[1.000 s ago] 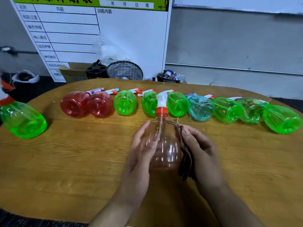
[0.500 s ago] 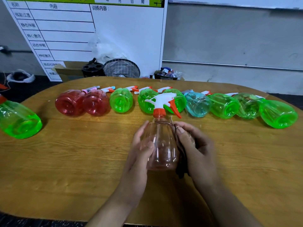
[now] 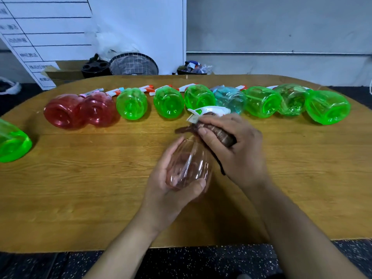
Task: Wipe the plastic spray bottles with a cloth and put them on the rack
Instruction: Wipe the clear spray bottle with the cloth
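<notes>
A clear pinkish spray bottle (image 3: 188, 166) is held upright-tilted over the middle of the wooden table (image 3: 80, 188). My left hand (image 3: 171, 190) grips its body from below and the left side. My right hand (image 3: 235, 146) holds a brown cloth (image 3: 217, 133) wrapped round the bottle's neck, just under the white trigger head (image 3: 209, 110). A dark tail of the cloth hangs down beside the bottle. No rack is visible.
A row of bottles lies on its side along the table's far half: two red (image 3: 64, 111), several green (image 3: 131, 103) and one pale blue (image 3: 229, 99). Another green bottle (image 3: 12, 141) sits at the left edge. A whiteboard, wire basket (image 3: 133, 64) and boxes stand behind the table.
My right hand has moved with the cloth from the bottle's side up to its neck and trigger head. The bottle has tipped and turned in my left hand, and the view has come closer.
</notes>
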The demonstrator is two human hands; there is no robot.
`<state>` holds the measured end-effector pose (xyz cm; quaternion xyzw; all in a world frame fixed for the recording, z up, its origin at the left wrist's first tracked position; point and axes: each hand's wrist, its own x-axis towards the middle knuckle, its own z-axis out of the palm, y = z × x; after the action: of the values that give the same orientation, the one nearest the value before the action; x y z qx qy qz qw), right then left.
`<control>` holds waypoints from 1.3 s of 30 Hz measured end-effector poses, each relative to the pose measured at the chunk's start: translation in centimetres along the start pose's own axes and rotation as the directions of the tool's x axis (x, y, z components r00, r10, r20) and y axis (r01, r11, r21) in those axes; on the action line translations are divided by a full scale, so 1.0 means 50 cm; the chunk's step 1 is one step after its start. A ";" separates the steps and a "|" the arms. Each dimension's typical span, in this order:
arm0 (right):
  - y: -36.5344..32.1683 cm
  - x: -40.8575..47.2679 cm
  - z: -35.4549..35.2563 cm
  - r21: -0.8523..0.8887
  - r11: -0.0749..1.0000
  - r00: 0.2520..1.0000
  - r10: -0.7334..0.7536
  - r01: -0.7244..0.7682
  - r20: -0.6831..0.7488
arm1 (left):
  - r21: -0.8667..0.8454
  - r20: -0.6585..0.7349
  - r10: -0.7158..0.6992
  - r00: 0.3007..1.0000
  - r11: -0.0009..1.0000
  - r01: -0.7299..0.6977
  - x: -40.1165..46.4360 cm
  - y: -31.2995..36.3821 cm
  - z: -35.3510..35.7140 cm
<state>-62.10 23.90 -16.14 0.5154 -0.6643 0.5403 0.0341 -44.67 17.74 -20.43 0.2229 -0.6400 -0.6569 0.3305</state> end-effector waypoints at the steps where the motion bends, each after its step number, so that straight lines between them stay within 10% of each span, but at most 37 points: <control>1: 0.009 0.005 -0.006 -0.057 0.998 0.999 0.018 -0.021 -0.043 | 0.004 0.022 -0.006 1.000 1.000 0.006 0.000 -0.003 0.001; 5: 0.038 0.015 -0.032 -0.175 0.978 0.975 0.072 -0.110 -0.210 | -0.012 0.041 -0.010 0.999 1.000 0.010 -0.002 -0.012 0.003; 11: 0.016 0.009 -0.023 0.016 0.999 0.992 -0.051 0.050 0.118 | -0.036 -0.002 -0.008 1.000 0.999 0.008 -0.001 -0.018 0.009; 17: 0.032 0.014 -0.027 -0.174 0.980 0.985 0.071 -0.098 -0.158 | 0.002 0.034 -0.023 0.999 1.000 0.023 -0.003 -0.023 0.005; 22: 0.011 0.017 -0.025 -0.005 1.000 0.992 0.015 -0.015 0.123 | -0.036 0.004 -0.026 1.000 0.999 0.026 -0.001 -0.020 0.007; 27: 0.020 0.013 -0.021 -0.161 0.973 0.977 0.137 -0.163 -0.164 | -0.005 0.040 -0.040 0.998 0.999 0.040 -0.001 -0.024 0.002; 32: 0.001 0.011 -0.014 0.036 0.997 0.991 0.071 -0.075 0.110 | -0.025 0.016 -0.034 0.999 0.999 0.035 0.000 -0.020 0.000; 39: 0.028 0.016 -0.030 -0.092 0.979 0.974 0.169 -0.184 -0.151 | -0.015 0.017 -0.053 0.998 0.998 0.053 -0.002 -0.022 0.001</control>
<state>-64.28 24.35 -16.00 0.4119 -0.7309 0.5409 0.0605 -44.83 17.81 -21.52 0.2316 -0.6315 -0.6722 0.3094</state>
